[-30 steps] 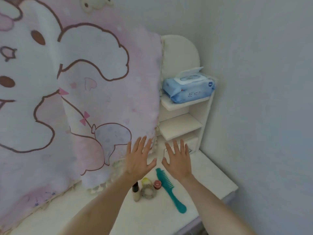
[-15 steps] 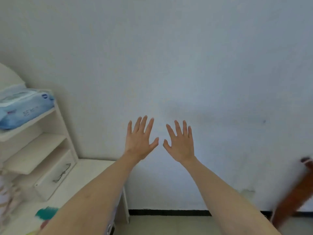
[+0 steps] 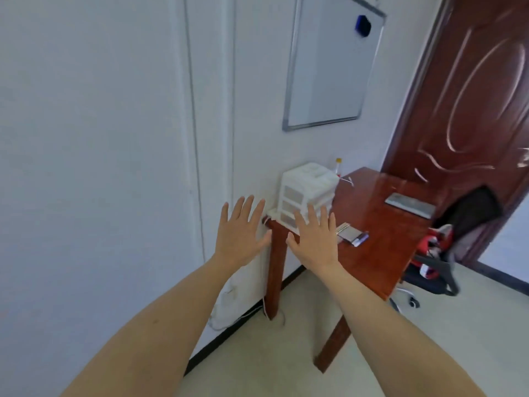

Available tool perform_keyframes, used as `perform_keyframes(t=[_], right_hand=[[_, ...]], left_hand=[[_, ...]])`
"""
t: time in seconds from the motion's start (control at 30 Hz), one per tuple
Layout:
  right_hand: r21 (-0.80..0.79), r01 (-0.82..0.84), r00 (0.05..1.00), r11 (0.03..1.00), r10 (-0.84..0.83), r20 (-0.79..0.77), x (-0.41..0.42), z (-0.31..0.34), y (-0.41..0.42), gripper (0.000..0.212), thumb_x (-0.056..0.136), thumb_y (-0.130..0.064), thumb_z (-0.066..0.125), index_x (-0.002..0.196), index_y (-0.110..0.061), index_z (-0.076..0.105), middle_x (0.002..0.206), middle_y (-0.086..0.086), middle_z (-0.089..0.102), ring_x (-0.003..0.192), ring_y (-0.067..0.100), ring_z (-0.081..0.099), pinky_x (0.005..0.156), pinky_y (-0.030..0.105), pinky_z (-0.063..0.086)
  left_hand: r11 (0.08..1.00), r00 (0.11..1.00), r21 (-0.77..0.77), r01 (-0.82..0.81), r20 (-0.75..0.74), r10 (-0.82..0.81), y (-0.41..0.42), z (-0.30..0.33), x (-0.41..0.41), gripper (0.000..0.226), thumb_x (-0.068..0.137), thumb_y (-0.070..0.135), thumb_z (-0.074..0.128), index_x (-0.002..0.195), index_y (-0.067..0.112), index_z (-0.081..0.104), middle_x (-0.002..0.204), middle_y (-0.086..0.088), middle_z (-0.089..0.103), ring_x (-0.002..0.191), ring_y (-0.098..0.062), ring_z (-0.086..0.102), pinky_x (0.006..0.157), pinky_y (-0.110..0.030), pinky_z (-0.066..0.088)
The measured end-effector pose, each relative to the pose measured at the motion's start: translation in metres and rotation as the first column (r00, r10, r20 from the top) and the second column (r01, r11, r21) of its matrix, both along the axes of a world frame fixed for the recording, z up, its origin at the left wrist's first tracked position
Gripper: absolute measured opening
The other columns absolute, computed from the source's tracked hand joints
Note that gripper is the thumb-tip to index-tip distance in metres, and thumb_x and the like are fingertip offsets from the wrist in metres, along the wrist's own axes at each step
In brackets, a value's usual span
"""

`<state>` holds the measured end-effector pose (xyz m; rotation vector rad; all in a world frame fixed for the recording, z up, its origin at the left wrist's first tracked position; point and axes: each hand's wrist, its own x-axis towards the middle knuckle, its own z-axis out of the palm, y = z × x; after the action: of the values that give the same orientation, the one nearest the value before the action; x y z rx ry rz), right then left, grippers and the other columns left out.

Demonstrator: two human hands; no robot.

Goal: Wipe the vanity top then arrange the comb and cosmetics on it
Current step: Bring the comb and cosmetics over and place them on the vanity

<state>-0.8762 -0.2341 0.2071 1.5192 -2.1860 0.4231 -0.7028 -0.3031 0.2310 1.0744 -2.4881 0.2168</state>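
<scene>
Left hand [image 3: 240, 229]: raised, fingers spread wide, holding nothing. Right hand [image 3: 315, 240]: likewise, splayed and empty. Table [image 3: 380, 222]: red wood, bearing white drawers [image 3: 307, 193]. Vanity, comb, cosmetics: out of view. Step: none under way (next needs turning to the vanity).

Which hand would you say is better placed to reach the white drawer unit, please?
Probably the right hand: it is raised open directly before the drawer unit on the desk; the left hand is toward the wall.
</scene>
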Motion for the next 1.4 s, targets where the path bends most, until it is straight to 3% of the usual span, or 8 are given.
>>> perform_keyframes(t=[0.13, 0.5, 0.6, 0.73, 0.83, 0.9, 1.17, 1.4], right_hand=[[0.028, 0.171, 0.985, 0.985, -0.171, -0.01, -0.087, -0.01, 0.025, 0.057, 0.085, -0.043, 0.049, 0.136, -0.018, 0.046, 0.143, 0.018, 0.04, 0.134, 0.045, 0.028, 0.107, 0.057, 0.024], [0.193, 0.413, 0.888, 0.89, -0.441, 0.132, -0.227, -0.079, -0.023, 0.057, 0.091, -0.045, 0.041, 0.144, -0.023, 0.033, 0.152, 0.012, 0.026, 0.14, 0.039, 0.014, 0.113, 0.052, 0.011], [0.253, 0.445, 0.844, 0.859, -0.497, 0.202, -0.244, -0.103, -0.048, 0.057, 0.093, -0.045, 0.036, 0.145, -0.024, 0.027, 0.154, 0.01, 0.02, 0.142, 0.037, 0.01, 0.114, 0.049, 0.008], [0.323, 0.456, 0.791, 0.83, -0.544, 0.279, -0.263, -0.13, -0.076, 0.056, 0.094, -0.045, 0.035, 0.145, -0.025, 0.026, 0.154, 0.009, 0.022, 0.142, 0.036, 0.013, 0.114, 0.047, 0.012], [0.375, 0.459, 0.745, 0.805, -0.579, 0.331, -0.282, -0.151, -0.092, 0.055, 0.094, -0.045, 0.033, 0.145, -0.026, 0.024, 0.155, 0.007, 0.02, 0.142, 0.032, 0.013, 0.114, 0.044, 0.017], [0.414, 0.451, 0.726, 0.791, -0.595, 0.345, -0.298, -0.163, -0.101, 0.055, 0.095, -0.045, 0.033, 0.145, -0.026, 0.023, 0.155, 0.007, 0.019, 0.142, 0.03, 0.014, 0.112, 0.042, 0.021], [0.524, 0.437, 0.619, 0.731, -0.667, 0.414, -0.376, -0.196, -0.139, 0.051, 0.095, -0.035, 0.037, 0.142, -0.02, 0.027, 0.135, 0.005, 0.044, 0.119, 0.023, 0.043, 0.09, 0.033, 0.041], [0.571, 0.46, 0.5, 0.68, -0.729, 0.466, -0.424, -0.215, -0.171, 0.052, 0.094, -0.033, 0.039, 0.142, -0.018, 0.026, 0.127, 0.007, 0.045, 0.116, 0.024, 0.043, 0.082, 0.034, 0.047]], left_hand=[[0.988, 0.988, 0.022, 0.154, -0.009, -0.154, -0.003, -0.01, -0.099, 0.071, 0.082, 0.054, 0.027, 0.137, 0.013, 0.042, 0.139, -0.014, 0.046, 0.128, -0.032, 0.043, 0.104, -0.055, 0.03], [0.914, 0.926, 0.175, 0.366, 0.032, -0.376, -0.084, -0.077, -0.271, 0.066, 0.084, 0.053, 0.03, 0.139, 0.017, 0.037, 0.139, -0.009, 0.047, 0.129, -0.026, 0.042, 0.104, -0.05, 0.034], [0.889, 0.907, 0.245, 0.387, 0.069, -0.415, -0.113, -0.102, -0.299, 0.068, 0.082, 0.054, 0.032, 0.135, 0.015, 0.045, 0.133, -0.011, 0.054, 0.122, -0.028, 0.051, 0.099, -0.049, 0.04], [0.878, 0.905, 0.295, 0.378, 0.083, -0.417, -0.138, -0.135, -0.337, 0.066, 0.083, 0.056, 0.039, 0.135, 0.016, 0.046, 0.133, -0.013, 0.054, 0.122, -0.029, 0.052, 0.098, -0.045, 0.041], [0.871, 0.887, 0.344, 0.352, 0.174, -0.427, -0.152, -0.164, -0.361, 0.071, 0.09, 0.058, 0.033, 0.147, 0.021, 0.014, 0.152, -0.01, 0.024, 0.139, -0.027, 0.026, 0.111, -0.04, 0.026], [0.868, 0.891, 0.384, 0.314, 0.196, -0.409, -0.159, -0.181, -0.378, 0.073, 0.091, 0.058, 0.031, 0.148, 0.021, 0.006, 0.154, -0.008, 0.018, 0.139, -0.027, 0.024, 0.111, -0.037, 0.027], [0.839, 0.899, 0.53, 0.126, 0.297, -0.322, -0.187, -0.217, -0.448, 0.07, 0.09, 0.049, 0.04, 0.144, 0.013, 0.015, 0.142, -0.008, 0.035, 0.124, -0.022, 0.041, 0.094, -0.031, 0.042], [0.792, 0.919, 0.608, -0.062, 0.343, -0.191, -0.195, -0.234, -0.492, 0.073, 0.088, 0.042, 0.047, 0.143, 0.008, 0.013, 0.138, -0.009, 0.037, 0.125, -0.023, 0.038, 0.094, -0.034, 0.042]])
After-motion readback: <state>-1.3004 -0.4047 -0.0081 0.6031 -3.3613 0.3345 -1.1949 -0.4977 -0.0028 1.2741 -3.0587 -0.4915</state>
